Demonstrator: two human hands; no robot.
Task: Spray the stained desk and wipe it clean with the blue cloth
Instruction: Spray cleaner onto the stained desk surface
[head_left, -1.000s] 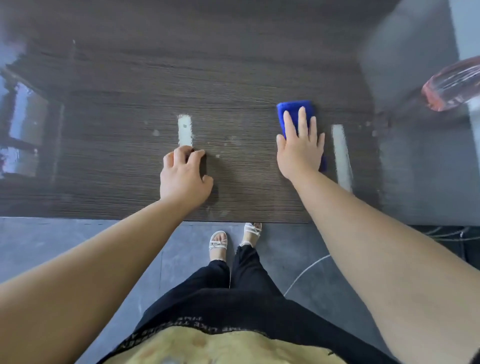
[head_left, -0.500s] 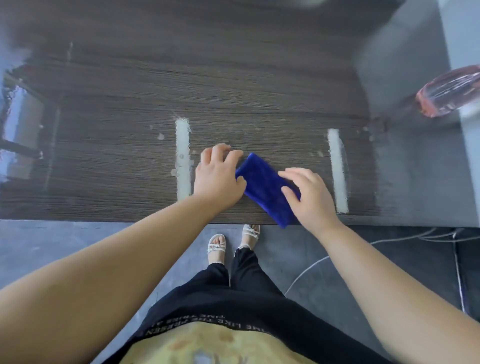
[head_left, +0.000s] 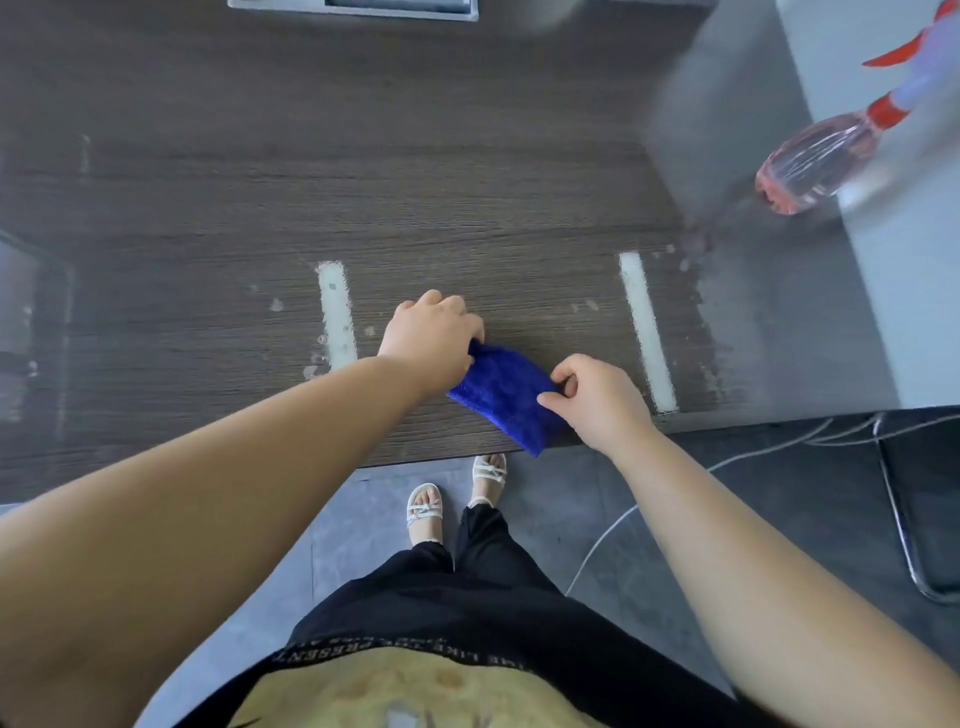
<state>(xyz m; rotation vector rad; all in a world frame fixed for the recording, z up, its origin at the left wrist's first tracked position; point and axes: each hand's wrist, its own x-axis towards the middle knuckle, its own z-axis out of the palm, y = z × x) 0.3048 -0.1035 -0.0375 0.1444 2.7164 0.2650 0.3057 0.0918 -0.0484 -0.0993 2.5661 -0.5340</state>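
Gripping the folded blue fabric cloth (head_left: 501, 395), left hand (head_left: 431, 338) and right hand (head_left: 597, 400) are holding it overhanging the dark wood-grain counter (head_left: 467, 182); slackening could drop it.

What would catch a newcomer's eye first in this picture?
The bright blue cloth at the near edge of the desk, gripped by the left hand and pinched by the right hand. Two white marks flank them, the left streak and the right streak. A pink spray bottle is at the far right.
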